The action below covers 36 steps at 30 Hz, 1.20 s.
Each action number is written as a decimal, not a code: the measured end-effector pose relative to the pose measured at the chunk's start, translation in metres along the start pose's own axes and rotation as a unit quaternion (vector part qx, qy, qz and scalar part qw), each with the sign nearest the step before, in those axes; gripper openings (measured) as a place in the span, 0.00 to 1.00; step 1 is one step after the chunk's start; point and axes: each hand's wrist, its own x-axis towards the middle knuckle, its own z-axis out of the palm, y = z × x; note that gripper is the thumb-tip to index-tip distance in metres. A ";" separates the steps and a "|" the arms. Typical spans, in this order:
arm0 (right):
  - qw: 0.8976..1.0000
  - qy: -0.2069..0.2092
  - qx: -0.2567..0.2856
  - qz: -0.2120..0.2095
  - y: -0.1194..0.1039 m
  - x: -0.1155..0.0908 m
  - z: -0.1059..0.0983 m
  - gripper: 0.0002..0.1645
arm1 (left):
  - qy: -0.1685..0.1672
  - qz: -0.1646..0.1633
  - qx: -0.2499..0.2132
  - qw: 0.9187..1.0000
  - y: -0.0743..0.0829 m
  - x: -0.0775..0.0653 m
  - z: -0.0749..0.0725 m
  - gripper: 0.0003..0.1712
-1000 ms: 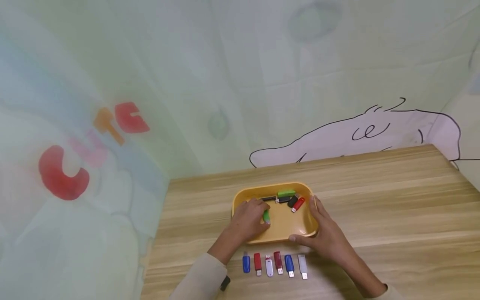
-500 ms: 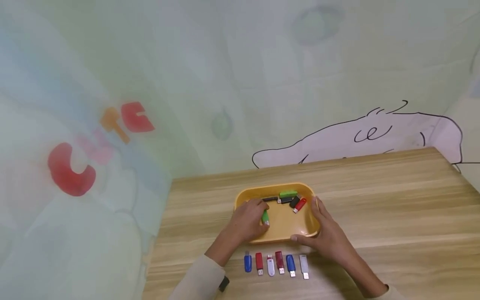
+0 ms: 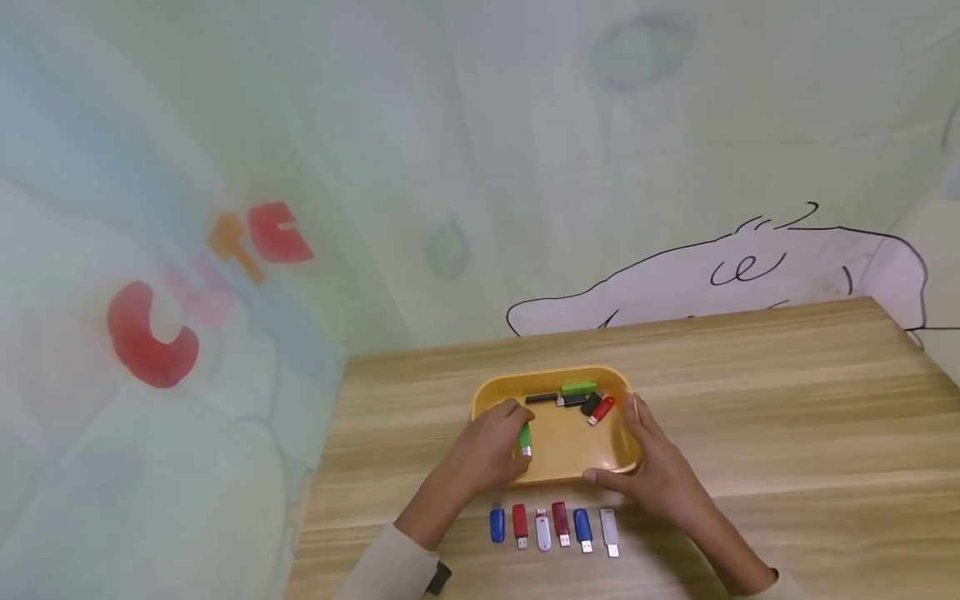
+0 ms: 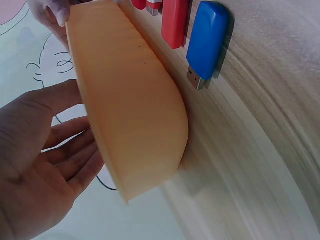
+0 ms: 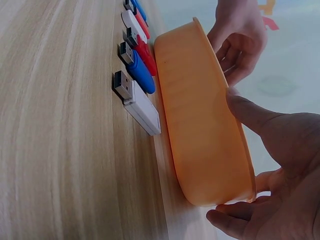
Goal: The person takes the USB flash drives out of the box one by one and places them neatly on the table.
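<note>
Inside the yellow-orange plastic tray point(image 3: 555, 478), my left hand point(image 3: 483, 446) pinches a green USB stick point(image 3: 525, 433) between thumb and fingers, its metal plug towards me. My right hand point(image 3: 663, 477) grips the tray's right end, thumb at the near rim and fingers along the side. In the left wrist view the tray wall hides the stick and the left fingertips. Towards the tray's far side lie another green stick point(image 3: 578, 388), a red stick point(image 3: 602, 410) and several black ones point(image 3: 542, 398).
A row of USB sticks lies on the wooden table point(image 3: 750, 400) in front of the tray, from a blue one point(image 3: 497, 525) at left to a silver-grey one point(image 3: 609, 532) at right. A small black object point(image 3: 438, 577) shows beside the left sleeve. Printed curtains point(image 3: 480, 167) stand behind the table.
My left hand has shifted slightly left in the tray with the green USB stick, uncovering more of the black stick behind it. My right hand keeps its grip on the tray.
</note>
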 end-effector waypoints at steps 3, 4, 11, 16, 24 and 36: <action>1.000 0.000 -0.002 -0.001 -0.001 0.000 0.000 0.80 | 0.012 0.010 0.003 1.000 -0.001 -0.006 -0.003 0.29; 1.000 0.000 -0.003 -0.002 -0.001 0.000 0.000 0.80 | 0.016 0.012 0.002 1.000 -0.001 -0.008 -0.004 0.29; 1.000 0.000 0.002 0.005 -0.003 -0.001 -0.001 0.80 | 0.026 0.013 -0.005 1.000 0.000 -0.021 -0.010 0.29; 1.000 0.001 0.003 0.002 -0.003 -0.001 -0.001 0.81 | 0.020 0.012 -0.016 1.000 0.000 -0.032 -0.012 0.30; 1.000 0.001 0.003 -0.004 -0.002 0.000 0.000 0.81 | 0.022 0.015 -0.049 0.998 -0.001 -0.049 -0.010 0.30; 1.000 -0.004 0.002 0.004 -0.002 0.000 -0.002 0.81 | 0.016 -0.001 -0.061 0.998 0.005 -0.069 -0.015 0.33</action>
